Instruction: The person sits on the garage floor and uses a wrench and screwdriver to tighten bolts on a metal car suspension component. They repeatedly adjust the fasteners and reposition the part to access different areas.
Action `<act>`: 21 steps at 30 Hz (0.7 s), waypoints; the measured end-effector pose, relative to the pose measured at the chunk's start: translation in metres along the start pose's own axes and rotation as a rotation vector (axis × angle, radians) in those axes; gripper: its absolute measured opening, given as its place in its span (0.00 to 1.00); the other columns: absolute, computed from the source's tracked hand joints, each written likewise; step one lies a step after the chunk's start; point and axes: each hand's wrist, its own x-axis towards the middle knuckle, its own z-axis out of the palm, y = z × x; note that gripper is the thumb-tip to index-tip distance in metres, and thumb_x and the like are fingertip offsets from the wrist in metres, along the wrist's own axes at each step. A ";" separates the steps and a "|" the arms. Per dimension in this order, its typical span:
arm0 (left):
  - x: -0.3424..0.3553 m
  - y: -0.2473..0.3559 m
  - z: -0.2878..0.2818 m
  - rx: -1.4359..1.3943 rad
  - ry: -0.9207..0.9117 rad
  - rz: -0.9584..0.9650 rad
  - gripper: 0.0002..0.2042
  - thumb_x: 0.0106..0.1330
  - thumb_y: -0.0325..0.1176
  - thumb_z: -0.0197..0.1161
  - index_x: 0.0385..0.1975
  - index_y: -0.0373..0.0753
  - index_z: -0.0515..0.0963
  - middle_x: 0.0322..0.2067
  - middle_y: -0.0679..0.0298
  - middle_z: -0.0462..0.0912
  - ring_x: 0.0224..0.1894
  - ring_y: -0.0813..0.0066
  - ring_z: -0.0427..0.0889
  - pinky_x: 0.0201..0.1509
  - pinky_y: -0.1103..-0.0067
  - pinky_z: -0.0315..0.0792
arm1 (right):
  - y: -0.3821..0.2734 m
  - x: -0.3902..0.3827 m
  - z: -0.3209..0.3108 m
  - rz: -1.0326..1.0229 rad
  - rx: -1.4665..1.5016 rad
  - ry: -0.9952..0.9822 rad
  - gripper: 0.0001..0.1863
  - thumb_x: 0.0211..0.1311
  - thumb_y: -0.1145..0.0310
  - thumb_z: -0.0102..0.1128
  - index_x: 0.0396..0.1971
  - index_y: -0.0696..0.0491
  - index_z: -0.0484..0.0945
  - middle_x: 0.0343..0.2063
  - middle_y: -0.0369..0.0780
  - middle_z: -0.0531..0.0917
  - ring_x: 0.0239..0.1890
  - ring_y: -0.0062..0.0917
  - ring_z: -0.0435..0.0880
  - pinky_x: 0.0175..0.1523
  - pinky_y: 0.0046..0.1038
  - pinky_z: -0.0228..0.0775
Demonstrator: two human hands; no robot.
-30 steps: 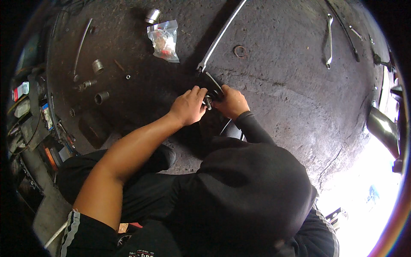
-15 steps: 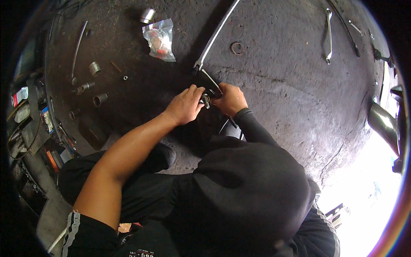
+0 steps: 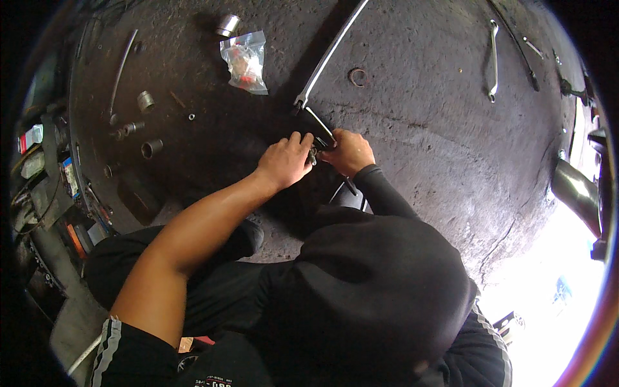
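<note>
My left hand (image 3: 285, 161) is closed around a small dark metal part (image 3: 314, 155) with a shiny rounded end; most of it is hidden by the fingers. Right beside it, my right hand (image 3: 349, 153) grips a slim metal rod (image 3: 318, 124) whose bright length points up and left. A darker end (image 3: 350, 186) comes out below that fist, and I cannot tell the tool's exact kind. Just beyond the rod's tip lies the jaw of a long open-ended wrench (image 3: 330, 55). The two hands are close together over the dark ground.
To the left lie several metal sockets (image 3: 152, 149), a nut (image 3: 191, 117) and a thin bar (image 3: 124, 74). Farther off are a clear plastic bag (image 3: 246, 62), a metal cup-shaped piece (image 3: 228, 25) and a ring (image 3: 357, 77). Another wrench (image 3: 494, 61) rests at the far right.
The fingers of my left hand have shifted, and the metal part's shiny end has turned and shows less. My right hand holds nearly still with the rod. The whole view has moved slightly.
</note>
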 end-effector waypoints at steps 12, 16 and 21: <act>0.007 0.001 0.006 0.073 0.028 -0.003 0.30 0.62 0.49 0.78 0.56 0.39 0.72 0.44 0.52 0.81 0.45 0.45 0.87 0.49 0.53 0.84 | 0.030 -0.105 -0.022 -0.025 0.182 -0.107 0.25 0.79 0.58 0.62 0.72 0.45 0.74 0.39 0.56 0.91 0.46 0.58 0.91 0.52 0.56 0.81; 0.010 0.001 0.006 0.026 -0.018 -0.014 0.29 0.64 0.49 0.76 0.57 0.39 0.72 0.44 0.51 0.81 0.47 0.45 0.87 0.51 0.53 0.83 | 0.035 -0.125 -0.013 0.042 0.193 -0.237 0.33 0.78 0.59 0.59 0.81 0.38 0.67 0.42 0.57 0.90 0.47 0.57 0.91 0.54 0.57 0.80; 0.011 -0.002 0.005 -0.006 -0.016 0.004 0.27 0.66 0.47 0.74 0.57 0.38 0.73 0.44 0.51 0.82 0.47 0.44 0.87 0.51 0.53 0.83 | 0.036 -0.125 0.003 0.078 0.408 -0.221 0.31 0.82 0.59 0.59 0.81 0.38 0.70 0.53 0.53 0.90 0.59 0.44 0.91 0.65 0.42 0.78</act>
